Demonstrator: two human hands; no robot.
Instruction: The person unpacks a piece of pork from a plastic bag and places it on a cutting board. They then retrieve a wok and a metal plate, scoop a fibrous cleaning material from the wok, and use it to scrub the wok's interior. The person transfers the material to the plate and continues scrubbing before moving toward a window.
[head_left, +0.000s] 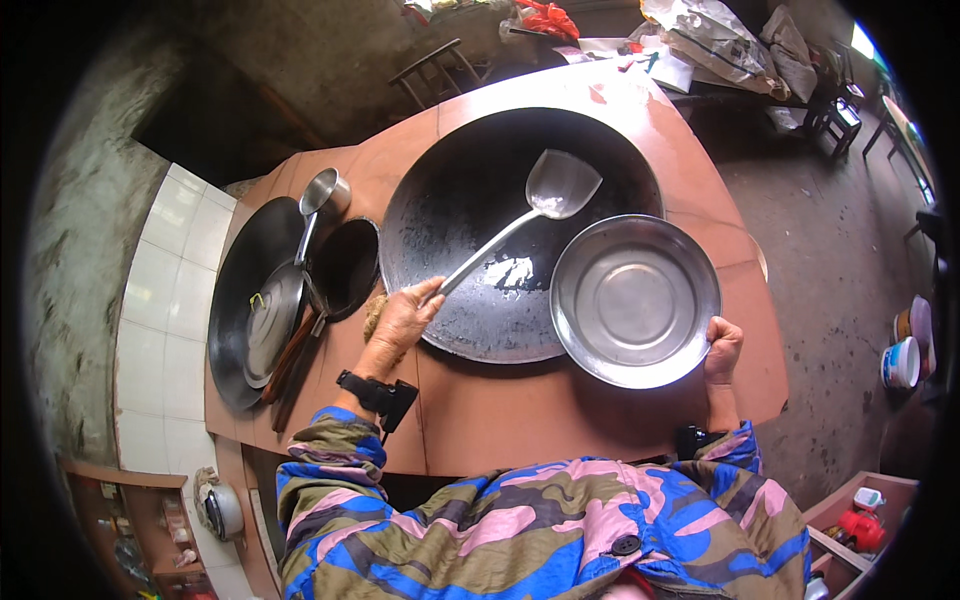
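My left hand (405, 315) grips the handle of a metal wok spatula (562, 184), whose broad blade is over the large dark wok (465, 180) set into the tiled stove top. Some shiny liquid or bright reflection shows in the bottom of the wok. By its rim, my right hand (724, 349) holds a round stainless steel basin (637, 300), which overlaps the wok's right front edge in this view. No contents can be seen in the basin. A brown scrubber (375, 316) lies partly hidden behind my left hand.
On the left of the tiled stove top (495, 427) are a second wok (232, 322) with a round metal lid (277, 322), a metal ladle (326, 193) and a dark round pot or opening (346, 266). Plastic bags (712, 45) lie beyond. Tubs (900, 364) stand on the floor at right.
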